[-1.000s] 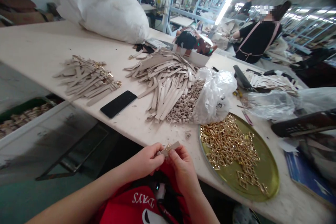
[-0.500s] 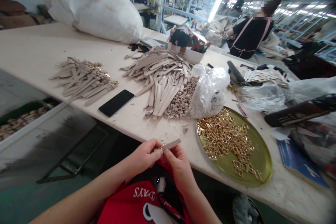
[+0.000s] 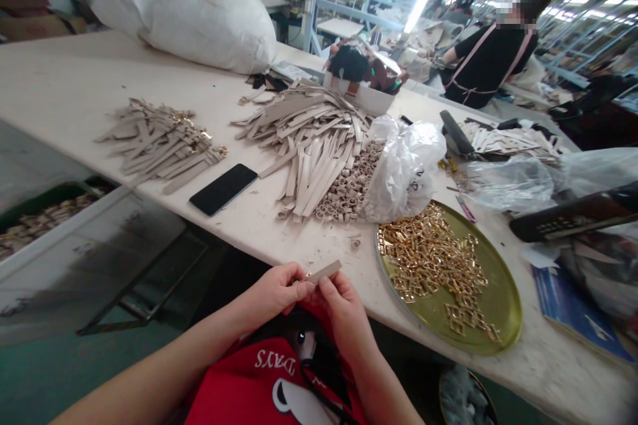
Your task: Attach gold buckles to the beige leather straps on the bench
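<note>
Just off the table's front edge, both my hands meet on one short beige strap with a bit of gold metal at its left end. My left hand pinches that buckle end between thumb and fingers. On the strap's free part, my right hand is closed with the thumb on top. Beyond them lies a heap of loose beige straps, with small beige loops at its right side. Gold buckles fill much of a round gold tray to the right.
A black phone lies left of centre, near a pile of straps with gold buckles. A clear plastic bag, a dark bottle and a blue booklet are rightward. A large white sack stands behind; a person works farther back.
My right hand has slid slightly along the strap, and my left thumb now lies flatter against it. The strap stays in both hands. The view has shifted slightly.
</note>
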The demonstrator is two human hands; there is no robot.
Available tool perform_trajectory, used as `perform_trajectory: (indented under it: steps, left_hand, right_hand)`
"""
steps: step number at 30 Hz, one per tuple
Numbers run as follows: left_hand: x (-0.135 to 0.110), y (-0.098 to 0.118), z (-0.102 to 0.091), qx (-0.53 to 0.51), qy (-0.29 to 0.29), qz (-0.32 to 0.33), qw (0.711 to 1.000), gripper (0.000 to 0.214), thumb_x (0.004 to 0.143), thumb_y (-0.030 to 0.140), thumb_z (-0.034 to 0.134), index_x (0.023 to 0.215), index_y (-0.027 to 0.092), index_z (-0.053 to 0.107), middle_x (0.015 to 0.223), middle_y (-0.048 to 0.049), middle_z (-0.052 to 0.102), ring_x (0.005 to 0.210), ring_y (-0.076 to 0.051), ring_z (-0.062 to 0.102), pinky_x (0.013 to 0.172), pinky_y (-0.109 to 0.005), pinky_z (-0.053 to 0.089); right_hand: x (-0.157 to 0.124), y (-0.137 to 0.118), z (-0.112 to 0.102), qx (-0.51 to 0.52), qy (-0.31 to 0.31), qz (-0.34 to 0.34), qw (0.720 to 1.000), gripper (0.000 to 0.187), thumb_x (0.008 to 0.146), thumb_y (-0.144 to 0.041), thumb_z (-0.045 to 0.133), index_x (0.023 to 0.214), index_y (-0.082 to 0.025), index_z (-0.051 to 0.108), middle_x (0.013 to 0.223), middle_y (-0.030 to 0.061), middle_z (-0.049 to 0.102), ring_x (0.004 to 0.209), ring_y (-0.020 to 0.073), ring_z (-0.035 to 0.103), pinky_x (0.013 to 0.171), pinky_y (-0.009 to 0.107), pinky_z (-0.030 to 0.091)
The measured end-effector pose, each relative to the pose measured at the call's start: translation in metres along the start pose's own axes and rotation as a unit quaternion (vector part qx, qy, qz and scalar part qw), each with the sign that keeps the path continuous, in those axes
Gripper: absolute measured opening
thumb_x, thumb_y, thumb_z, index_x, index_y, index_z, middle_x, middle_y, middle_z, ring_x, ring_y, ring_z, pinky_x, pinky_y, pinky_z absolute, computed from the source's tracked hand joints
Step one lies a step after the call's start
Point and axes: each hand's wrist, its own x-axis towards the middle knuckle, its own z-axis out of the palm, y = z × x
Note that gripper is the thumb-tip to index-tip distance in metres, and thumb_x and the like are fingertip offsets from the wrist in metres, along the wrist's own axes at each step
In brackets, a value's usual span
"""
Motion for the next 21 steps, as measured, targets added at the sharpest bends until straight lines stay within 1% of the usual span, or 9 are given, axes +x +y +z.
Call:
perform_trajectory:
  steps: [3, 5, 11, 13, 16, 18, 21]
  left_hand:
    - [0.002, -0.004, -0.003, -0.001, 0.0, -0.007, 1.0, 0.031, 0.069, 0.044, 0.058, 0.07, 0.014, 0.048, 0.055, 0.0056, 0.05, 0.042, -0.005, 0.036, 0.04, -0.017, 0.025]
    - [0.003, -0.006, -0.004, -0.013, -0.004, -0.013, 1.0, 0.032, 0.069, 0.044, 0.059, 0.068, 0.015, 0.047, 0.055, 0.0053, 0.051, 0.041, -0.004, 0.035, 0.039, -0.017, 0.023]
    - [0.006, -0.007, -0.004, -0.082, -0.015, -0.033, 0.996, 0.033, 0.066, 0.043, 0.063, 0.065, 0.015, 0.046, 0.054, 0.0041, 0.055, 0.039, -0.003, 0.034, 0.038, -0.017, 0.019]
    - [0.007, -0.009, -0.002, -0.105, -0.015, -0.03, 0.994, 0.035, 0.064, 0.043, 0.065, 0.063, 0.015, 0.045, 0.054, 0.003, 0.056, 0.042, -0.005, 0.04, 0.041, -0.018, 0.022]
    - [0.008, -0.011, 0.0, -0.129, -0.011, -0.017, 0.991, 0.036, 0.062, 0.042, 0.067, 0.06, 0.015, 0.044, 0.054, 0.0019, 0.057, 0.052, -0.009, 0.05, 0.049, -0.019, 0.031]
    - [0.007, -0.01, 0.002, -0.136, -0.01, -0.015, 0.991, 0.035, 0.062, 0.041, 0.067, 0.06, 0.015, 0.044, 0.054, 0.0018, 0.056, 0.055, -0.01, 0.051, 0.052, -0.02, 0.033]
    - [0.004, -0.004, 0.003, -0.135, -0.008, -0.024, 0.99, 0.033, 0.062, 0.042, 0.065, 0.061, 0.015, 0.045, 0.055, 0.002, 0.055, 0.053, -0.009, 0.048, 0.051, -0.02, 0.032]
  right_hand:
    - [0.0, -0.002, 0.0, 0.031, -0.031, 0.038, 0.998, 0.019, 0.074, -0.024, 0.062, 0.091, -0.019, 0.059, 0.079, 0.0004, 0.061, 0.066, 0.0113, 0.054, 0.066, 0.025, 0.043]
    - [0.0, -0.005, 0.001, 0.055, -0.038, 0.055, 0.996, 0.021, 0.071, -0.021, 0.065, 0.09, -0.019, 0.059, 0.081, 0.0011, 0.061, 0.067, 0.0114, 0.054, 0.066, 0.025, 0.043]
    - [0.0, -0.012, 0.007, 0.128, -0.028, 0.092, 0.987, 0.013, 0.068, -0.013, 0.062, 0.081, -0.016, 0.061, 0.072, -0.0005, 0.061, 0.061, 0.0089, 0.055, 0.057, 0.02, 0.042]
    - [0.0, -0.012, 0.009, 0.138, -0.016, 0.09, 0.986, 0.013, 0.067, -0.013, 0.062, 0.08, -0.016, 0.06, 0.071, -0.0004, 0.061, 0.06, 0.0092, 0.055, 0.057, 0.02, 0.042]
    - [-0.001, -0.012, 0.011, 0.145, -0.003, 0.076, 0.987, 0.012, 0.066, -0.014, 0.062, 0.078, -0.016, 0.06, 0.069, -0.001, 0.061, 0.059, 0.0096, 0.054, 0.057, 0.021, 0.042]
    - [-0.003, -0.01, 0.012, 0.139, -0.002, 0.059, 0.988, 0.012, 0.066, -0.015, 0.062, 0.077, -0.017, 0.059, 0.069, -0.0016, 0.06, 0.059, 0.0096, 0.053, 0.058, 0.022, 0.042]
    - [-0.006, -0.006, 0.013, 0.1, 0.004, 0.028, 0.995, 0.011, 0.07, -0.019, 0.06, 0.081, -0.019, 0.057, 0.071, -0.002, 0.058, 0.061, 0.0103, 0.052, 0.061, 0.024, 0.042]
